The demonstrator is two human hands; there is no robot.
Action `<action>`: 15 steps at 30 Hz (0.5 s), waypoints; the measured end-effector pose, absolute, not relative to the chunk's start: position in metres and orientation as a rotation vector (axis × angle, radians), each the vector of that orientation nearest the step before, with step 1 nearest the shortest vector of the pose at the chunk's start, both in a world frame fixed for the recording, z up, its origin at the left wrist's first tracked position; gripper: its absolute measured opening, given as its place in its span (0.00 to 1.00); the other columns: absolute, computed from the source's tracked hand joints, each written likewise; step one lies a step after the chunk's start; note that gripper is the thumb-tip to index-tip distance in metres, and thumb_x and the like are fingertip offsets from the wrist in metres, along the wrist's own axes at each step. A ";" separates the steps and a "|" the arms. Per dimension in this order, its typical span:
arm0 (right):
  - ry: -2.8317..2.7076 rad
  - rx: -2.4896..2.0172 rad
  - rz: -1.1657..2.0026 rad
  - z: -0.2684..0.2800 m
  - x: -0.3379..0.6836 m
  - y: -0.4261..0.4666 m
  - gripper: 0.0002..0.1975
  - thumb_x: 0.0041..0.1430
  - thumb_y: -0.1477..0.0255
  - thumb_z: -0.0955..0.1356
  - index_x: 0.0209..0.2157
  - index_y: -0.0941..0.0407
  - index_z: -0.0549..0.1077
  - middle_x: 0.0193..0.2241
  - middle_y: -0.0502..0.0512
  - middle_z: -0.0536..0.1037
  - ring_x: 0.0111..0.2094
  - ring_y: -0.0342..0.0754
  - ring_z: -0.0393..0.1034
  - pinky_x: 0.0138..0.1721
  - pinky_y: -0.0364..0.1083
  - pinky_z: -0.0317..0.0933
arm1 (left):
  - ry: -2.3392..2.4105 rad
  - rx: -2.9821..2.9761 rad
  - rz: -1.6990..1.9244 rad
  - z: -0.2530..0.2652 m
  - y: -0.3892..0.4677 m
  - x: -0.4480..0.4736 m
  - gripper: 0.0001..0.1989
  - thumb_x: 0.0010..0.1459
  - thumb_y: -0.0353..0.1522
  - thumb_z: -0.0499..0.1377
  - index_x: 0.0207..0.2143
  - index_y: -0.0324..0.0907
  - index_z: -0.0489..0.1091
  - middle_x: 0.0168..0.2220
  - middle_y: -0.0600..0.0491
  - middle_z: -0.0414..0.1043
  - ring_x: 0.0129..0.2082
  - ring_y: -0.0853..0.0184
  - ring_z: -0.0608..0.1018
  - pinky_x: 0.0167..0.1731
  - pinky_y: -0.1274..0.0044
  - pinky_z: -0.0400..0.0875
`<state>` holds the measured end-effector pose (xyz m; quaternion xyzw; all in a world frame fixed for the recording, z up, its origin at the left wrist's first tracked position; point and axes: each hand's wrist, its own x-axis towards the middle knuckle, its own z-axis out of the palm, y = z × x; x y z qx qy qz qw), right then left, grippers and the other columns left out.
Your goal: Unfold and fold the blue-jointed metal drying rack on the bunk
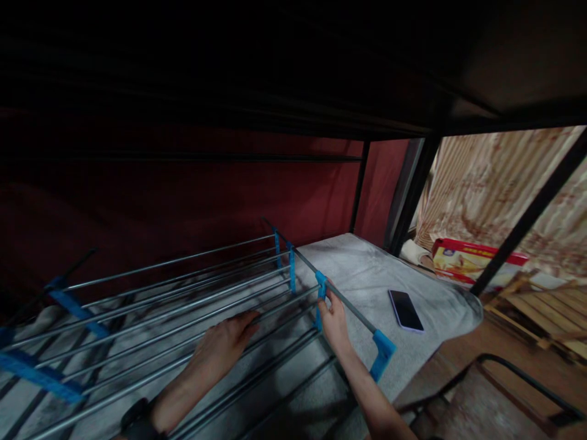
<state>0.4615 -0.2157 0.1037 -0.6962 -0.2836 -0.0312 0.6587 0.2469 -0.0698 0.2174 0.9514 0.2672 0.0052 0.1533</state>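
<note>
Clearly, the relation that counts is between the right hand [334,319] and the blue joint [321,282] on the end bar [352,307] of a metal rack [183,310]. The rack lies across the pale sheet [362,260], left of the right hand and beneath the left hand [224,343], its long rods running from the near left towards the far right. The end bar cuts across those rods, from the far left down to the near right, where a blue corner piece [383,354] caps it. The right hand is the nearer of the two to this bar; its thumb and fingers pinch the joint from the near side, with the fingertips partly hidden behind the plastic. The left hand, a dark watch [137,418] on its wrist, reaches over the rods from the near side, well left of the joint. Its fingers are bent and close together, seemingly resting against one rod, though whether they grip it cannot be told. To the right of the right hand, beyond the end bar, a phone [406,310] lies flat on the sheet, touching neither hand nor rack.
</note>
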 end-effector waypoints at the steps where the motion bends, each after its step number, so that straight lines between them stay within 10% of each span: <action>1: -0.631 -1.564 -0.058 0.104 0.461 -0.213 0.27 0.61 0.66 0.64 0.61 0.53 0.69 0.62 0.57 0.70 0.66 0.55 0.60 0.69 0.58 0.49 | 0.775 2.729 0.012 0.217 -0.071 0.246 0.23 0.69 0.38 0.45 0.60 0.47 0.69 0.56 0.47 0.76 0.54 0.53 0.78 0.54 0.65 0.70; 15: -0.606 -1.506 -0.089 0.097 0.451 -0.206 0.29 0.58 0.70 0.64 0.63 0.54 0.67 0.63 0.56 0.68 0.66 0.53 0.59 0.70 0.57 0.46 | 0.802 2.767 0.074 0.214 -0.068 0.244 0.23 0.69 0.39 0.44 0.60 0.50 0.68 0.56 0.49 0.76 0.53 0.50 0.79 0.52 0.61 0.71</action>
